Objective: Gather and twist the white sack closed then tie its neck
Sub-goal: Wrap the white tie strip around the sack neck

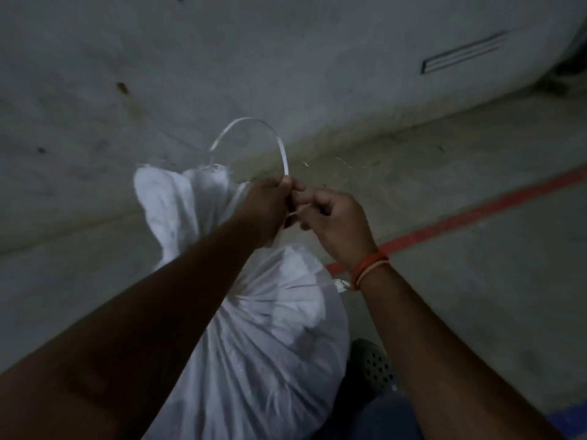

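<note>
Head view: white sack [254,360] stands on concrete floor [476,296] under both arms, neck gathered. Left hand [270,208] pinches white strap [282,154], which loops up beyond. Right hand [336,220] fingers curled, pinching strap end beside it.

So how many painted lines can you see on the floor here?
2. A red line runs diagonally across the floor on the right, passing behind the right hand. A blue line shows at the bottom right corner. The white sack may hide more.

Dim light, grey concrete wall [286,58], wall vent [463,52], red floor line [476,214]
</note>
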